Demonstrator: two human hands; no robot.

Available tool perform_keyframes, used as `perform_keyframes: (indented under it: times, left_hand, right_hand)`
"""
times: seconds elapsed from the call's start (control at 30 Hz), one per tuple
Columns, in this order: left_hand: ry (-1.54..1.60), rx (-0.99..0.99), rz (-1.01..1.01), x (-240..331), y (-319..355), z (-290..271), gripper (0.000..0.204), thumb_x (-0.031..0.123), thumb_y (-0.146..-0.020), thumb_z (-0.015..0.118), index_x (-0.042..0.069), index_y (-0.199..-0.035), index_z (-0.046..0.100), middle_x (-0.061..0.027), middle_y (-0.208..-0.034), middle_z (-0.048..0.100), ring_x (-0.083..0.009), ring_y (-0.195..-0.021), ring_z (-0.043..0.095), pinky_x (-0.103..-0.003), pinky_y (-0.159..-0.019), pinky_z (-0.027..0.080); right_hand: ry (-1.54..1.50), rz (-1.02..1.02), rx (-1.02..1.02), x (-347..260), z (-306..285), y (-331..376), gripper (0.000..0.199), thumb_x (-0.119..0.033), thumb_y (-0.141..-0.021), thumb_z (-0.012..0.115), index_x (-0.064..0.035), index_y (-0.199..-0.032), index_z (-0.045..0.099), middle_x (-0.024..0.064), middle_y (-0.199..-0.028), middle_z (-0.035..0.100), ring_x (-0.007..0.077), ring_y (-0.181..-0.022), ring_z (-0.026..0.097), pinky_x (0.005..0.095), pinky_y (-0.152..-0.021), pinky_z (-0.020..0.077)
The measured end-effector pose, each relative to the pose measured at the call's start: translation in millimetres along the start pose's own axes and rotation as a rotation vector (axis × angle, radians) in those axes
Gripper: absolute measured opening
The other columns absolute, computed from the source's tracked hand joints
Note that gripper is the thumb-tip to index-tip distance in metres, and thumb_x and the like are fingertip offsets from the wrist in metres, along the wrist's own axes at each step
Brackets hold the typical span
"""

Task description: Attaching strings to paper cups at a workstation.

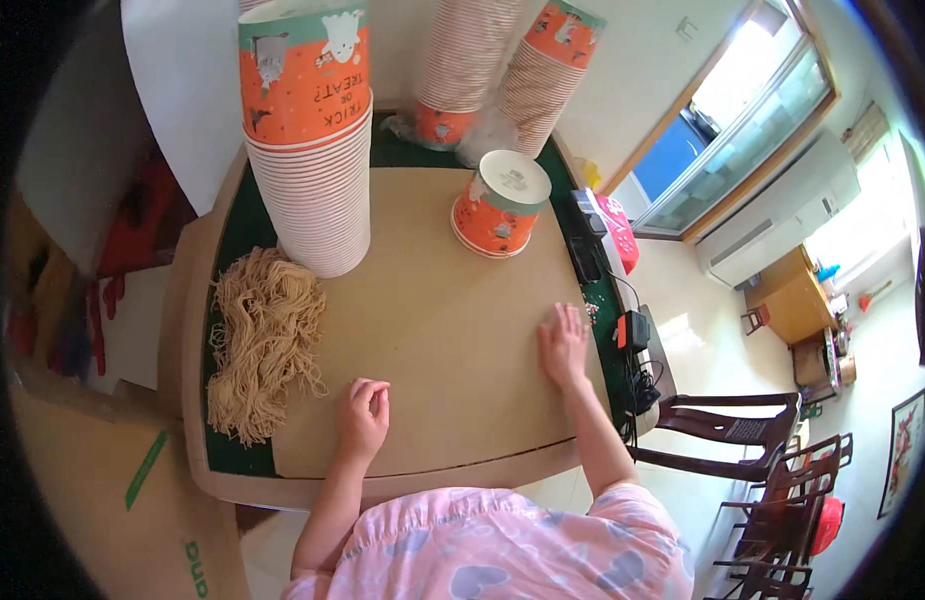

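Right hand [563, 343] flat near orange cups [498, 207]

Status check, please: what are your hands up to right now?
Left hand curled, empty, beside string bundle. Right hand flat on cardboard. Cup stacks behind.

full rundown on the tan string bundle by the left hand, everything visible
The string bundle is a loose, tangled heap of thin tan strands, like twine or raffia, with frayed ends trailing toward the table's near edge. It lies flat at the left of the table, partly on the brown cardboard sheet and partly on the green surface. Its far end lies at the base of the tall cup stack. The left hand lies just right of it, not clearly touching.
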State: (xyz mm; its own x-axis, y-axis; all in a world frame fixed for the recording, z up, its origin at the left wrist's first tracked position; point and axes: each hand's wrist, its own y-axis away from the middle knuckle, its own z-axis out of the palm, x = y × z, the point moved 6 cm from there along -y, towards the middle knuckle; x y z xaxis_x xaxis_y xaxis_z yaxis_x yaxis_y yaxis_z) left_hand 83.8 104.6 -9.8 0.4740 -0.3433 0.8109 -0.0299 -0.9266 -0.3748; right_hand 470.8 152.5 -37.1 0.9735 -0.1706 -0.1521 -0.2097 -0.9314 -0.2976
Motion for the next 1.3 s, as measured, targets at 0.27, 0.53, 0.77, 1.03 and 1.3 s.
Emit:
perform_keyframes:
  times: [0.27,0.53,0.77,1.03,1.3]
  left_hand:
    - [0.032,0.006,0.017,1.4,0.0,4.4,0.008,-0.002,-0.081,0.061,0.002,-0.087,0.061,-0.0089,-0.08,0.059,-0.0243,-0.071,0.057,-0.032,-0.063,0.048]
    - [0.091,0.142,-0.028,-2.5,-56.2,-36.1,0.008,0.004,-0.089,0.059,0.003,-0.096,0.061,-0.0061,-0.088,0.061,-0.0161,-0.073,0.056,-0.028,-0.067,0.046]
    - [0.387,0.562,-0.056,23.7,-193.7,-143.2,0.019,0.009,-0.092,0.058,0.001,-0.109,0.061,-0.0035,-0.097,0.064,-0.0116,-0.092,0.059,-0.027,-0.082,0.046]
    - [0.701,0.451,-0.374,45.4,-249.2,-158.2,0.026,0.024,-0.086,0.066,0.006,-0.105,0.065,0.004,-0.082,0.06,-0.0066,-0.071,0.05,-0.023,-0.063,0.037]
    - [0.712,0.429,-0.393,23.5,-271.7,-161.9,0.02,0.022,-0.083,0.068,0.005,-0.094,0.066,0.0049,-0.074,0.057,-0.0054,-0.065,0.048,-0.022,-0.055,0.036]
  right_hand:
    - [0.081,0.165,0.086,38.4,-7.8,4.0,0.063,-0.037,-0.091,0.053,-0.0087,-0.143,0.032,0.0223,-0.149,0.029,0.0371,-0.139,0.025,0.0554,-0.11,0.0241]
    - [-0.424,-0.345,0.127,-135.8,-73.3,-28.5,0.053,-0.018,-0.085,0.062,-0.0087,-0.135,0.044,0.0176,-0.138,0.043,0.0352,-0.131,0.036,0.0508,-0.108,0.0273]
    - [-1.405,-0.164,-0.274,-260.1,-105.4,-142.2,0.029,-0.015,-0.093,0.057,-0.0025,-0.12,0.059,0.0023,-0.106,0.063,0.0106,-0.095,0.058,0.0251,-0.084,0.0449]
    - [-1.605,0.002,-0.469,-318.8,-128.5,-190.3,0.029,-0.024,-0.093,0.058,-0.0059,-0.116,0.061,0.0009,-0.101,0.063,0.0081,-0.087,0.057,0.0248,-0.083,0.0449]
    - [-1.622,0.179,-0.537,-336.9,-127.1,-211.3,0.018,-0.025,-0.087,0.069,-0.0089,-0.091,0.063,-0.0027,-0.077,0.054,0.0085,-0.066,0.051,0.0263,-0.062,0.0442]
